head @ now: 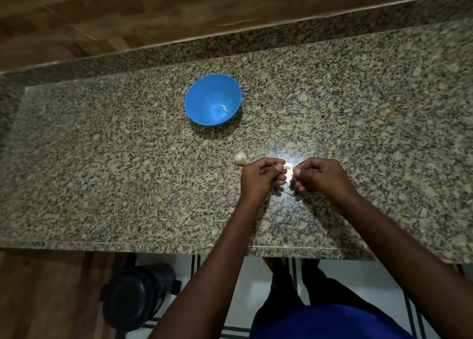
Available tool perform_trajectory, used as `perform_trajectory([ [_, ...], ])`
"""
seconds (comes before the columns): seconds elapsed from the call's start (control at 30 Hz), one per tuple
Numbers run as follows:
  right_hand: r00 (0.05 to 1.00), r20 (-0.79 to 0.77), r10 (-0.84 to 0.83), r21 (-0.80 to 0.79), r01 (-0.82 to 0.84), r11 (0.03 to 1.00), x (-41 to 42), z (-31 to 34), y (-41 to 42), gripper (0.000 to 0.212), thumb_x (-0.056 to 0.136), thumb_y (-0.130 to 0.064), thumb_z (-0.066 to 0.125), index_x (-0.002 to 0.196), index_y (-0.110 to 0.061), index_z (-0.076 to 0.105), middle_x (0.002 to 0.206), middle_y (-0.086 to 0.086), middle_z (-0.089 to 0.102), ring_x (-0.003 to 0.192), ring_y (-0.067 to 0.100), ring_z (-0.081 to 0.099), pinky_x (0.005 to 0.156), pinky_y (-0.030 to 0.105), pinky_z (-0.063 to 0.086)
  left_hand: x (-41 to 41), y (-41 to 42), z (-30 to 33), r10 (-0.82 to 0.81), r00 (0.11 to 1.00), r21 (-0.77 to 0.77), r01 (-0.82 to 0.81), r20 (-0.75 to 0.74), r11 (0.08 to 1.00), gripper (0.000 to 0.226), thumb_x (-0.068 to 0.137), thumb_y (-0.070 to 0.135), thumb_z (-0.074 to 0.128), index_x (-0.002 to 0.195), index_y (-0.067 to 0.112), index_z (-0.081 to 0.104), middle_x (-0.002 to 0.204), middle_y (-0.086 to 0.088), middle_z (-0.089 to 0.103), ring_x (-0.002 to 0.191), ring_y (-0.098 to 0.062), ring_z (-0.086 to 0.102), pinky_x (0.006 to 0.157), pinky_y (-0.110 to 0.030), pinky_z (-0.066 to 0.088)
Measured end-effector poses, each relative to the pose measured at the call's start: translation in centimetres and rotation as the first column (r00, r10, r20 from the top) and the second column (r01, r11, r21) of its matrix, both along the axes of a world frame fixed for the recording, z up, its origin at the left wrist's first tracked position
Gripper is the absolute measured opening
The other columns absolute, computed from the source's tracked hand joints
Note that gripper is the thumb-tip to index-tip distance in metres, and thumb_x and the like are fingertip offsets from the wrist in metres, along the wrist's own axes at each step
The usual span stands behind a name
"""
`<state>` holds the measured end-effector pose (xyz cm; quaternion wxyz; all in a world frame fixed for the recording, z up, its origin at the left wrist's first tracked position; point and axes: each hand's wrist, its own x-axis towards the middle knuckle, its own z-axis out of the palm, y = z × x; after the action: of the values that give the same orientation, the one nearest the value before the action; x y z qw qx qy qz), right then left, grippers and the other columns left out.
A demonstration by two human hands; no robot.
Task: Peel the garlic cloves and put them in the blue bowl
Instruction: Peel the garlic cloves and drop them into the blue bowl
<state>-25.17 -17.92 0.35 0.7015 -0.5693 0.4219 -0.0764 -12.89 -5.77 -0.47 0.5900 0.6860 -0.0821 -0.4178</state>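
closest in, both forearms reach forward over the near edge of the speckled granite counter (102, 185), wrists bent so the two hands meet above it. left hand (261, 176) and right hand (320, 176) face each other, fingers (280, 165) curled, and between their tips sits a small pale garlic clove (288, 171), pinched from both sides; glare from a light on the stone washes out its detail. just below the fingers a thin scrap of peel (288, 193) lies on the counter. just left of the left hand's fingers rests a white garlic bulb (240, 158), apart from the hand. farther beyond and to the left stands the blue bowl (204, 93), with one peeled clove (224, 107) in its bottom. no writing can be read.
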Motion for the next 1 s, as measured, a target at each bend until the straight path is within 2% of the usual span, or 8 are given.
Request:
perform_trajectory([
  [0.17, 0.986, -0.163, 0.022, -0.244, -0.062, 0.968, 0.1, -1.1, -0.1, 0.011, 0.085, -0.003, 0.069, 0.076, -0.010, 0.071, 0.068, 0.008, 0.074, 0.064, 0.021, 0.075, 0.068, 0.038, 0.060, 0.7, -1.7, -0.9, -0.027, 0.983, 0.104, 0.008, 0.183, 0.995, 0.007, 0.094, 0.009, 0.068, 0.096, 0.005, 0.073, 0.070, -0.013, 0.070, 0.057, -0.018, 0.062, 0.058, -0.036, 0.056],
  [0.27, 0.976, -0.217, 0.007, -0.376, -0.090, 0.922, -0.1, -1.6, -0.2, 0.017, 0.081, -0.002, 0.067, 0.074, -0.017, 0.070, 0.062, -0.003, 0.071, 0.055, 0.001, 0.067, 0.064, 0.026, 0.051, 1.4, -3.1, -1.6, -0.085, 0.947, 0.168, 0.034, 0.308, 0.985, 0.007, 0.093, 0.004, 0.065, 0.090, 0.004, 0.072, 0.068, -0.014, 0.071, 0.052, -0.016, 0.062, 0.055, -0.034, 0.056],
  [0.43, 0.960, -0.275, 0.041, -0.550, -0.192, 0.813, -0.5, -2.0, -0.5, 0.018, 0.078, -0.008, 0.073, 0.073, -0.025, 0.075, 0.061, -0.012, 0.069, 0.058, 0.003, 0.065, 0.059, 0.024, 0.052, 2.1, -4.5, -2.6, -0.210, 0.784, 0.331, 0.006, 0.584, 0.943, 0.009, 0.089, 0.011, 0.069, 0.081, 0.015, 0.070, 0.074, 0.003, 0.071, 0.066, -0.013, 0.065, 0.063, -0.032, 0.056],
  [0.6, 0.945, -0.323, 0.043, -0.617, -0.245, 0.748, -1.2, -2.0, -0.8, 0.014, 0.082, -0.006, 0.071, 0.076, -0.018, 0.076, 0.060, -0.014, 0.061, 0.057, -0.004, 0.055, 0.052, 0.009, 0.034, 1.3, -1.8, -3.3, -0.176, 0.766, 0.309, -0.030, 0.618, 0.951, 0.020, 0.093, 0.005, 0.056, 0.089, 0.017, 0.071, 0.080, 0.005, 0.070, 0.073, -0.015, 0.066, 0.068, -0.038, 0.057],
  [0.7, 0.939, -0.344, 0.027, -0.676, -0.267, 0.687, -1.4, -2.2, -1.0, 0.013, 0.082, -0.005, 0.069, 0.082, -0.017, 0.076, 0.070, -0.003, 0.069, 0.065, 0.012, 0.064, 0.060, 0.019, 0.043, 0.0, 0.3, -3.1, -0.262, 0.665, 0.303, 0.056, 0.700, 0.951, 0.021, 0.092, 0.003, 0.058, 0.103, 0.012, 0.074, 0.098, -0.001, 0.069, 0.091, -0.016, 0.063, 0.081, -0.035, 0.053],
  [0.8, 0.922, -0.384, 0.051, -0.737, -0.339, 0.584, -0.9, -2.5, -1.0, 0.013, 0.083, -0.008, 0.071, 0.094, -0.013, 0.075, 0.089, 0.008, 0.069, 0.082, 0.029, 0.065, 0.071, 0.033, 0.051, -1.5, 0.5, -3.0, -0.414, 0.557, 0.379, 0.183, 0.721, 0.907, 0.024, 0.090, 0.009, 0.067, 0.114, 0.009, 0.069, 0.108, -0.005, 0.061, 0.102, -0.021, 0.053, 0.083, -0.036, 0.048],
  [0.9, 0.910, -0.397, 0.117, -0.757, -0.397, 0.520, -0.7, -2.8, -0.7, 0.011, 0.084, -0.006, 0.069, 0.094, -0.010, 0.072, 0.089, 0.010, 0.062, 0.082, 0.031, 0.061, 0.069, 0.034, 0.046, -2.7, -1.0, -3.2, -0.503, 0.420, 0.462, 0.204, 0.756, 0.863, 0.039, 0.090, 0.009, 0.070, 0.128, 0.007, 0.061, 0.120, -0.009, 0.057, 0.108, -0.026, 0.050, 0.077, -0.039, 0.049],
  [1.0, 0.923, -0.380, 0.066, -0.772, -0.356, 0.527, -1.3, -3.2, -0.7, 0.013, 0.086, -0.004, 0.066, 0.095, -0.010, 0.073, 0.087, 0.010, 0.063, 0.080, 0.032, 0.062, 0.070, 0.036, 0.048, -3.4, -2.6, -3.3, -0.587, 0.325, 0.570, 0.154, 0.742, 0.807, 0.043, 0.091, 0.003, 0.062, 0.134, 0.005, 0.054, 0.125, -0.010, 0.054, 0.108, -0.026, 0.049, 0.073, -0.035, 0.042],
])
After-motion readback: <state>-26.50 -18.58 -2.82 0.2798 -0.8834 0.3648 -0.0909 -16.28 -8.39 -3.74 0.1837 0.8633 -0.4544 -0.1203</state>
